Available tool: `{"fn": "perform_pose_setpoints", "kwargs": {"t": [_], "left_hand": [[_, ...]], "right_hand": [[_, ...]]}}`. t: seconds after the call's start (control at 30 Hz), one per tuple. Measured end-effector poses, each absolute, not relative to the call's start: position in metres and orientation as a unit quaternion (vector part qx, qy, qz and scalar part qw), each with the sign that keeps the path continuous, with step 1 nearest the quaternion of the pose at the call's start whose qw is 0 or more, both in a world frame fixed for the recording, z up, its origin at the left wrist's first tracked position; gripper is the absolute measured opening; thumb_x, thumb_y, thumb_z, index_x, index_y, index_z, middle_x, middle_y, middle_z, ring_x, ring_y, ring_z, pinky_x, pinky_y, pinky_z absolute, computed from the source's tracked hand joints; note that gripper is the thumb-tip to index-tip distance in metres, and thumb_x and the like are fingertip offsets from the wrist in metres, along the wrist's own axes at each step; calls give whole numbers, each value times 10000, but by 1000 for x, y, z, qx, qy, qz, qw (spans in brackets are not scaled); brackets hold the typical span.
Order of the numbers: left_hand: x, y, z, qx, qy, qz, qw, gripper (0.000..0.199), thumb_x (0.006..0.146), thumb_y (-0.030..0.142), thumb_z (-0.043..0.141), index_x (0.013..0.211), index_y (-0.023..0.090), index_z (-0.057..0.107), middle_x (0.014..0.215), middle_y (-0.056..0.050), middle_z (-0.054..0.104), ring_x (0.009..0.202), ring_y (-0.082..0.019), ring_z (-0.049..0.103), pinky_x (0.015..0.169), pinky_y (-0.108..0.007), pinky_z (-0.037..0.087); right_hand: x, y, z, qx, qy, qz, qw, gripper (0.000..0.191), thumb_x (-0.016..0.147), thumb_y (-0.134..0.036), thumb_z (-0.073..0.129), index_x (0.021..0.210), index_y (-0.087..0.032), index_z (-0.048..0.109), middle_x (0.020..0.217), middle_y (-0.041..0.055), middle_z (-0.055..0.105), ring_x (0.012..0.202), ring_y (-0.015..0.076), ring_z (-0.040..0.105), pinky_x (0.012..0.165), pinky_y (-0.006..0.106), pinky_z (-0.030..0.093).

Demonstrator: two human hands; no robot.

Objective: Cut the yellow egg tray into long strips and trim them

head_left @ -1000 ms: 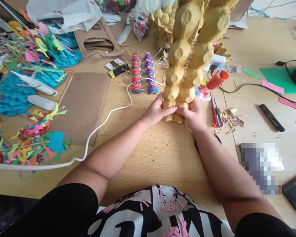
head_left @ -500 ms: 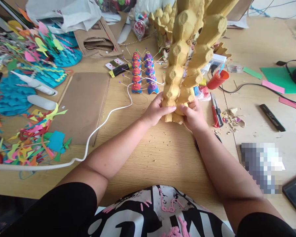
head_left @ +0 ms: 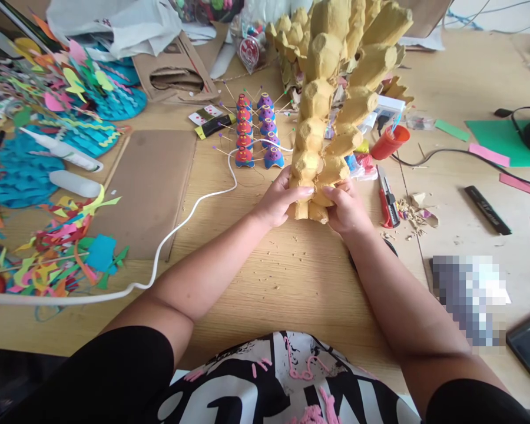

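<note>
A tall piece of yellow egg carton [head_left: 315, 100], folded or split into two bumpy columns, rises from between my hands. My left hand [head_left: 279, 200] grips its lower left edge, thumb across the front. On the lower right side my right hand [head_left: 347, 206] holds the same carton, its thumb near the left one. The fingers behind the carton are hidden. Just left of the carton stand two rows of small painted figures, red ones [head_left: 244, 156] and purple ones [head_left: 274, 156], with pin-like sticks poking out.
A white cable [head_left: 198, 200] crosses the table on the left, beside a cardboard sheet [head_left: 148, 188] and paper scraps [head_left: 66, 253]. To the right are a red cutter [head_left: 387, 200], a red cup [head_left: 391, 141] and a black marker [head_left: 487, 210]. More egg carton [head_left: 291, 38] lies behind.
The upper part of the yellow carton has tilted away from me and sits lower in view. Both hands keep their hold at almost the same place.
</note>
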State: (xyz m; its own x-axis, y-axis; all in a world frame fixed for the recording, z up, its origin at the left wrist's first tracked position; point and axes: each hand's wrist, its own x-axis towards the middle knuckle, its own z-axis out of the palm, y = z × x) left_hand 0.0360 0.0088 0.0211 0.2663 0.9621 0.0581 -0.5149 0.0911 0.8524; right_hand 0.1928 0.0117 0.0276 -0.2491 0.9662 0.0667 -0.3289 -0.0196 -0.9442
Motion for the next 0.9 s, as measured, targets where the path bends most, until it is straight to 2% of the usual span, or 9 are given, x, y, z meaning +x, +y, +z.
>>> {"fn": "perform_pose_setpoints", "kwargs": {"t": [0.23, 0.43, 0.63, 0.73, 0.9], "left_hand": [[34, 7, 29, 383, 265, 524, 714, 522, 679, 339, 844, 1138, 242, 613, 1019, 8, 761, 964, -188, 746, 867, -339, 626], [32, 6, 30, 367, 244, 519, 732, 633, 684, 280, 827, 1274, 262, 600, 1004, 20, 765, 945, -177, 763, 816, -305, 622], [31, 7, 28, 360, 229, 517, 742, 679, 671, 336, 833, 1305, 275, 596, 945, 17, 752, 960, -200, 759, 823, -330, 624], [30, 8, 28, 360, 231, 513, 744, 677, 659, 366, 832, 1292, 287, 604, 876, 22, 723, 898, -194, 746, 793, -337, 619], [27, 10, 30, 376, 241, 497, 744, 630, 642, 363, 804, 1241, 306, 616, 862, 14, 673, 799, -168, 689, 714, -339, 581]], "right_hand": [[195, 12, 28, -333, -457, 656, 499, 626, 693, -551, 821, 1267, -375, 645, 985, 21, 780, 978, 277, 749, 722, 423, 663], [197, 13, 25, -325, -460, 667, 488, 639, 680, -573, 812, 1265, -372, 648, 1058, 34, 790, 1023, 288, 751, 778, 456, 680], [199, 14, 25, -309, -463, 674, 485, 600, 674, -601, 795, 1200, -359, 638, 1089, 38, 774, 1076, 295, 742, 835, 472, 670], [201, 14, 26, -314, -457, 671, 492, 602, 660, -622, 793, 1173, -358, 621, 1078, 29, 763, 1079, 292, 742, 822, 456, 662], [204, 13, 30, -352, -477, 665, 454, 642, 628, -725, 760, 1137, -360, 622, 983, 40, 752, 989, 297, 745, 727, 450, 650]]}}
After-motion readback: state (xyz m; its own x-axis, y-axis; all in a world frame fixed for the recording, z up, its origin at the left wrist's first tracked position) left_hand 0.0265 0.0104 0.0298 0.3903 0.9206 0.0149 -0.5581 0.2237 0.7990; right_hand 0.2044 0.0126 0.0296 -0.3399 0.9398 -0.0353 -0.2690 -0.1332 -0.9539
